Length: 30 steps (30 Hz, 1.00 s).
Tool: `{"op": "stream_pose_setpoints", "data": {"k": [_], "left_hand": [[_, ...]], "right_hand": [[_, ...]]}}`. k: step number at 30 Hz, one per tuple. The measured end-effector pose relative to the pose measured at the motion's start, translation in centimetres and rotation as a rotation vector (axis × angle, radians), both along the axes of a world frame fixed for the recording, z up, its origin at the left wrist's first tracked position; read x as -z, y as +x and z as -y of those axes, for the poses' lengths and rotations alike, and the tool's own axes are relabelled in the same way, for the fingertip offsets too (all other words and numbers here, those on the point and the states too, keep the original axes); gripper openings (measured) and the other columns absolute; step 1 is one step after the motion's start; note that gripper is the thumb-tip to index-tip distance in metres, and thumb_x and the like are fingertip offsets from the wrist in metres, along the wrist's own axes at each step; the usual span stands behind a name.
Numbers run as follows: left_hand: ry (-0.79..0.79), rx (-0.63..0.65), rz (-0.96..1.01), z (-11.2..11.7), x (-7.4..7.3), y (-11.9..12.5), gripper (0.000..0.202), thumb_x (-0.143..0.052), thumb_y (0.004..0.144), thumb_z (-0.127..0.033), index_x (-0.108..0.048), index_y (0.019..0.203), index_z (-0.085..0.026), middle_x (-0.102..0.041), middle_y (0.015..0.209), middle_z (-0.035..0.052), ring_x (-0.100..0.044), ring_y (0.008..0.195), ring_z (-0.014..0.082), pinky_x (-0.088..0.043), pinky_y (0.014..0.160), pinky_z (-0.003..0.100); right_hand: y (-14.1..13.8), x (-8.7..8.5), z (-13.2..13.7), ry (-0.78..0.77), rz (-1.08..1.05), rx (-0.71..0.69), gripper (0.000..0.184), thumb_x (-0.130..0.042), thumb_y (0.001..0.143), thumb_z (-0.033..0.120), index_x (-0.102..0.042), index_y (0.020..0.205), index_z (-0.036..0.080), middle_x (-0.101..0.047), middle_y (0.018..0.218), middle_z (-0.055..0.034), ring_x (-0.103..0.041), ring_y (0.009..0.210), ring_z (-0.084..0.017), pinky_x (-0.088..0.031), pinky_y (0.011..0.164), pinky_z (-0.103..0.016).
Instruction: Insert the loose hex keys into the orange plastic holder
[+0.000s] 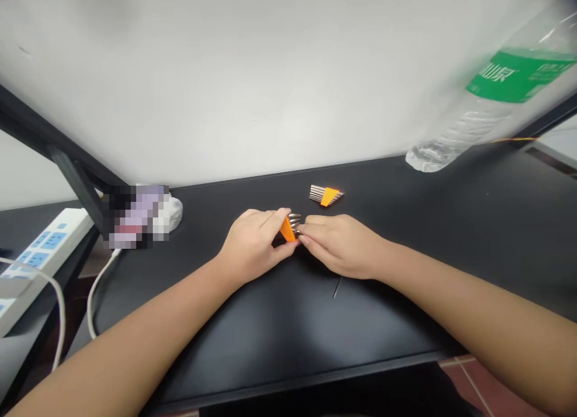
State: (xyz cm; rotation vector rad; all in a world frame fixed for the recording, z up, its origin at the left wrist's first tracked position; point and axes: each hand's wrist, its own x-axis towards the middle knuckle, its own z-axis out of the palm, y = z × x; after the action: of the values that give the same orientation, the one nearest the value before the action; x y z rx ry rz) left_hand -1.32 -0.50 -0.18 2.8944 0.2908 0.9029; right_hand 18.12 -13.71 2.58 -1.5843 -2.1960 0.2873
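Between the thumb and fingers of my left hand [255, 243] is an orange hex key holder [287, 229], with several metal hex keys [295, 219] jutting out of its right side. My right hand [345, 246] is closed, its thumb and forefinger pinching a hex key at the holder's right side; most of that key is hidden by the fingers. Below the right palm a thin dark metal rod [337, 287] shows; I cannot tell whether it lies on the desk or comes out of the hand. A second orange holder with hex keys [330, 196] lies just beyond my hands.
The black desk [243, 357] meets a white wall at the back. A large plastic bottle with a green label [509, 74] stands at the back right. At the left are a blurred-out item [135, 219], a white cable [94, 291] and a power strip [45, 249] beside a dark frame.
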Motion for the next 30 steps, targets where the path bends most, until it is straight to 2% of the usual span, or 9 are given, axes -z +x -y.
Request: {"op": "stream_pose_setpoints", "data": {"k": [3, 7, 10, 14, 18, 23, 26, 28, 30], "left_hand": [[-0.024, 0.034, -0.004, 0.0, 0.0, 0.0, 0.047, -0.068, 0.093, -0.039, -0.055, 0.132, -0.018, -0.076, 0.102, 0.0075, -0.072, 0.091, 0.0229, -0.052, 0.088, 0.040], [-0.061, 0.153, 0.033, -0.1, -0.4, 0.0, 0.051, -0.071, 0.091, -0.038, -0.053, 0.135, -0.019, -0.075, 0.101, 0.0071, -0.070, 0.091, 0.0212, -0.052, 0.091, 0.040], [-0.069, 0.208, 0.089, 0.0, -0.7, 0.0, 0.053, -0.074, 0.089, -0.037, -0.052, 0.134, -0.020, -0.074, 0.100, 0.0063, -0.069, 0.089, 0.0201, -0.052, 0.094, 0.041], [-0.085, 0.187, 0.101, 0.1, -0.9, -0.1, 0.054, -0.076, 0.088, -0.039, -0.053, 0.133, -0.021, -0.074, 0.105, 0.0074, -0.068, 0.092, 0.0206, -0.052, 0.095, 0.041], [-0.103, 0.172, 0.073, 0.1, -0.8, -0.1, 0.051, -0.074, 0.089, -0.040, -0.054, 0.132, -0.022, -0.074, 0.101, 0.0066, -0.068, 0.088, 0.0204, -0.052, 0.094, 0.042], [-0.108, 0.177, 0.071, 0.0, -0.8, 0.0, 0.051, -0.075, 0.088, -0.041, -0.055, 0.130, -0.021, -0.075, 0.101, 0.0065, -0.068, 0.086, 0.0197, -0.053, 0.093, 0.040], [-0.108, 0.158, 0.077, 0.0, -0.8, 0.0, 0.050, -0.075, 0.087, -0.042, -0.056, 0.128, -0.021, -0.074, 0.100, 0.0058, -0.068, 0.086, 0.0189, -0.053, 0.091, 0.038], [-0.111, 0.134, 0.082, -0.1, -0.7, -0.1, 0.048, -0.075, 0.087, -0.042, -0.057, 0.127, -0.020, -0.074, 0.096, 0.0050, -0.068, 0.084, 0.0186, -0.053, 0.090, 0.037], [-0.113, 0.121, 0.073, -0.1, -0.6, -0.1, 0.047, -0.074, 0.087, -0.041, -0.058, 0.126, -0.021, -0.073, 0.093, 0.0045, -0.068, 0.082, 0.0186, -0.054, 0.089, 0.037]], "right_hand": [[0.7, -0.1, -0.5, -0.117, -0.258, -0.058, 0.034, -0.044, 0.106, 0.029, -0.072, 0.093, 0.016, -0.067, 0.090, -0.0065, -0.059, 0.079, -0.017, -0.045, 0.076, -0.031], [1.3, 0.2, -0.9, -0.457, -0.723, -0.035, 0.038, -0.065, 0.095, 0.046, -0.070, 0.072, 0.017, -0.057, 0.071, -0.0002, -0.049, 0.065, -0.013, -0.038, 0.061, -0.027], [1.3, 0.3, -0.8, -0.665, -0.964, 0.046, 0.042, -0.074, 0.088, 0.051, -0.065, 0.068, 0.015, -0.047, 0.061, 0.0036, -0.033, 0.053, -0.008, -0.023, 0.049, -0.025], [0.9, 0.6, -0.6, -0.777, -1.255, 0.120, 0.039, -0.077, 0.087, 0.048, -0.062, 0.073, 0.015, -0.044, 0.060, 0.0058, -0.024, 0.048, -0.004, -0.012, 0.045, -0.024], [0.6, 0.8, -0.8, -0.790, -1.329, 0.121, 0.036, -0.088, 0.077, 0.040, -0.065, 0.088, 0.015, -0.049, 0.064, 0.0065, -0.026, 0.049, -0.004, -0.015, 0.044, -0.022], [0.6, 0.9, -0.8, -0.701, -1.313, 0.139, 0.035, -0.086, 0.078, 0.041, -0.063, 0.081, 0.015, -0.050, 0.062, 0.0061, -0.029, 0.048, -0.004, -0.016, 0.044, -0.022], [0.7, 1.0, -0.8, -0.647, -1.285, 0.178, 0.033, -0.084, 0.080, 0.044, -0.065, 0.083, 0.016, -0.050, 0.061, 0.0064, -0.030, 0.048, -0.005, -0.018, 0.044, -0.022], [0.7, 1.0, -0.9, -0.613, -1.230, 0.183, 0.032, -0.084, 0.079, 0.043, -0.068, 0.088, 0.016, -0.053, 0.066, 0.0052, -0.036, 0.051, -0.005, -0.024, 0.045, -0.021], [0.7, 1.0, -0.9, -0.568, -1.150, 0.165, 0.032, -0.087, 0.077, 0.040, -0.070, 0.090, 0.017, -0.059, 0.073, 0.0032, -0.047, 0.060, -0.007, -0.035, 0.052, -0.021]]}}
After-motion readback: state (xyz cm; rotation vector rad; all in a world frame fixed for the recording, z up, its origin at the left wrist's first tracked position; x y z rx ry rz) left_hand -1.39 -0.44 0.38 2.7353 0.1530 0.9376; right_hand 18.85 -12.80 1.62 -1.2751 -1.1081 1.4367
